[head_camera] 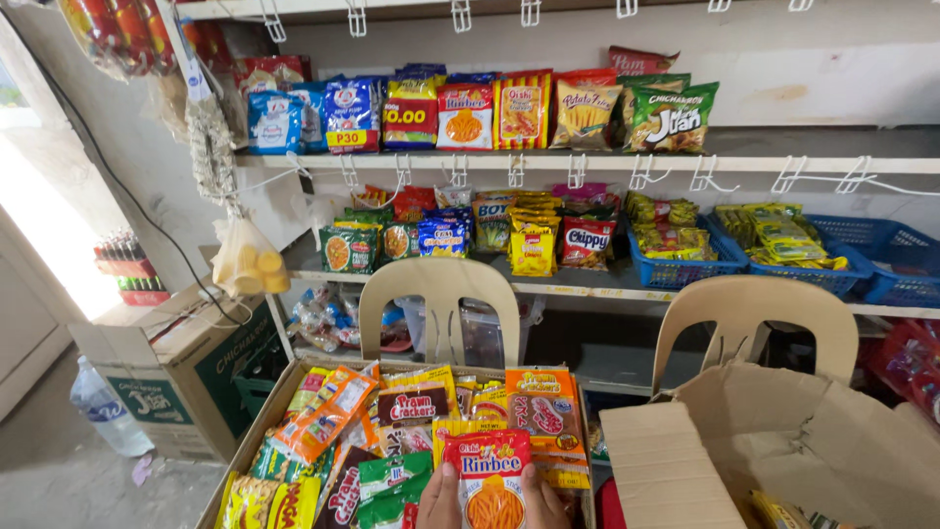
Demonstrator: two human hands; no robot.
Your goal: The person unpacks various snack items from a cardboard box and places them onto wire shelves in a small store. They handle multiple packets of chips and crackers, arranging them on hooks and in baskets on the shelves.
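Squarely within both hands' grip (493, 498): snack packet (487, 468).

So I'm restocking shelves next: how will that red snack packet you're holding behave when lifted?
The red snack packet, pinched by left hand and right hand, probably weighs little, being a puffed bag. Its glossy film looks slippery. Its contents may crush if squeezed.

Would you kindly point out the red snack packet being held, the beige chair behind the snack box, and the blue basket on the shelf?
red snack packet (487, 468), head view, upper front.
beige chair (440, 284), head view, backrest top.
blue basket (676, 273), head view, front wall.
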